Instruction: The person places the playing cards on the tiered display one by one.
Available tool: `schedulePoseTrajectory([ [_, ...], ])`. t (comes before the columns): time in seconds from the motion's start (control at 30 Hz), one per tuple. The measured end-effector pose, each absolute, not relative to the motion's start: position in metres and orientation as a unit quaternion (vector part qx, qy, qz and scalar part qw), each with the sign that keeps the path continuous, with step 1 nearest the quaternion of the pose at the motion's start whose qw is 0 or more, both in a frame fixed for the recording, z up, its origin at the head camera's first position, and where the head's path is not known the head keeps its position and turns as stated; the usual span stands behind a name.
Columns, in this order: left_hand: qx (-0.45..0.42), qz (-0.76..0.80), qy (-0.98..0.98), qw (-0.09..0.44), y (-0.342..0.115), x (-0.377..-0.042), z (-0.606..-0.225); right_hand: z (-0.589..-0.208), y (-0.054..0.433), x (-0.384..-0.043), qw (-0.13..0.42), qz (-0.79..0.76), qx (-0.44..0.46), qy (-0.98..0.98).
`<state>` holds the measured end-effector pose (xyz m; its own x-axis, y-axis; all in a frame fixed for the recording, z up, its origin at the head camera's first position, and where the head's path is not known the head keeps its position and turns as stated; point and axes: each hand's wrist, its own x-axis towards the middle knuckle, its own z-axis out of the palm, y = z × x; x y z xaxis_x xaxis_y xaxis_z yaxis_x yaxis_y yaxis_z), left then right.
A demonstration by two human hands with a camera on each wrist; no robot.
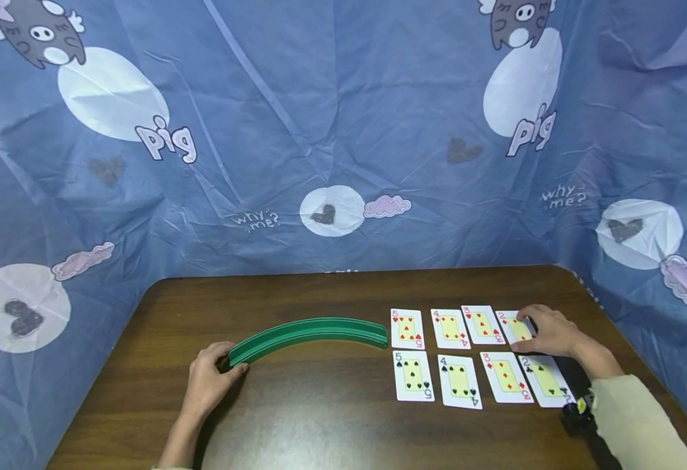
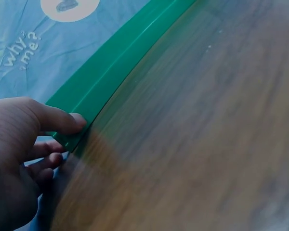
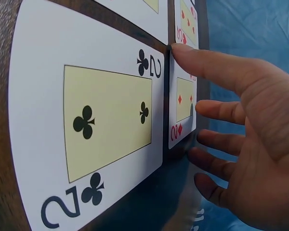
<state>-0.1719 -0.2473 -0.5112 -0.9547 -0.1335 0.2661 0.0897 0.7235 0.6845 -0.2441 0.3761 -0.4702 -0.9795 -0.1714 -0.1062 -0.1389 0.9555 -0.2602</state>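
My left hand (image 1: 211, 378) pinches the left end of a long, curved green playing-card holder (image 1: 314, 329), thumb along its near side in the left wrist view. The holder has lengthwise grooves and holds no cards; its right end comes close to the five of hearts (image 1: 408, 328). My right hand (image 1: 554, 336) spans the two of diamonds (image 1: 509, 320), thumb at one edge and index finger at another, partly covering it. In the right wrist view, the two of clubs (image 3: 108, 115) lies face up just beside the thumb, and the other fingers bend loosely.
Face-up cards lie in two rows: the four of diamonds (image 1: 451, 328) and three of hearts (image 1: 483, 324) behind, the five of spades (image 1: 413, 376), four of spades (image 1: 459, 382) and three of diamonds (image 1: 505, 377) in front. A blue cloth (image 1: 331, 130) surrounds the wooden table (image 1: 320, 418).
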Motion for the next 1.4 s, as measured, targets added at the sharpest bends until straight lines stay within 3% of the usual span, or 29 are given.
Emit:
schedulePoseTrajectory([
  [1.4,0.005,-0.385,-0.910,0.150,-0.253,-0.171,-0.516,-0.478,0.378,-0.249,0.021,-0.115,-0.073,0.990],
])
